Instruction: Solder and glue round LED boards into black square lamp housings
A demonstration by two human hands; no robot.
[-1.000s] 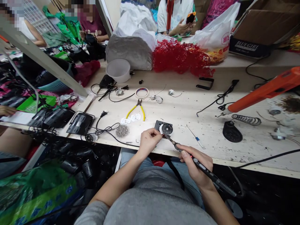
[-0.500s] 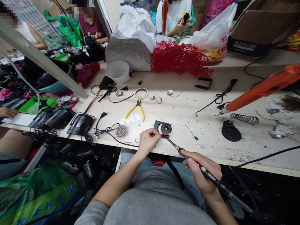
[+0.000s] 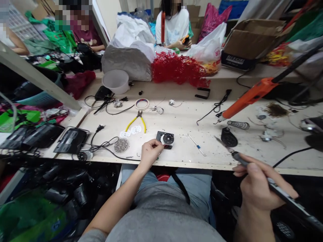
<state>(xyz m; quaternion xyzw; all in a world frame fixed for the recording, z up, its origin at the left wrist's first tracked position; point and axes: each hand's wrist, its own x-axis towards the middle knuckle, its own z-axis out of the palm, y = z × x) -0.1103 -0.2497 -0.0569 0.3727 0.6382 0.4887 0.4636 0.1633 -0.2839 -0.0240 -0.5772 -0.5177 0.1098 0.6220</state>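
At the bench's front edge lies a small black device with a round black dial (image 3: 168, 138). My left hand (image 3: 150, 151) pinches at its lower left side, fingertips pressed together; what they hold is too small to make out, though a bit of red shows there. My right hand (image 3: 262, 183) is wrapped round a soldering iron (image 3: 241, 159), out to the right and apart from the device. The iron's tip points up and left, close to a black teardrop-shaped part (image 3: 229, 137).
Yellow-handled cutters (image 3: 139, 121), a tape roll (image 3: 142, 104) and a dish of small metal pieces (image 3: 120, 145) lie left of the device. A blue-banded rod (image 3: 198, 146) is to its right. An orange electric screwdriver (image 3: 248, 97) hangs over the right side. A person sits opposite.
My right hand has carried the soldering iron away from the device to the right. My left hand stays at the device. The whole view has shifted to the right.
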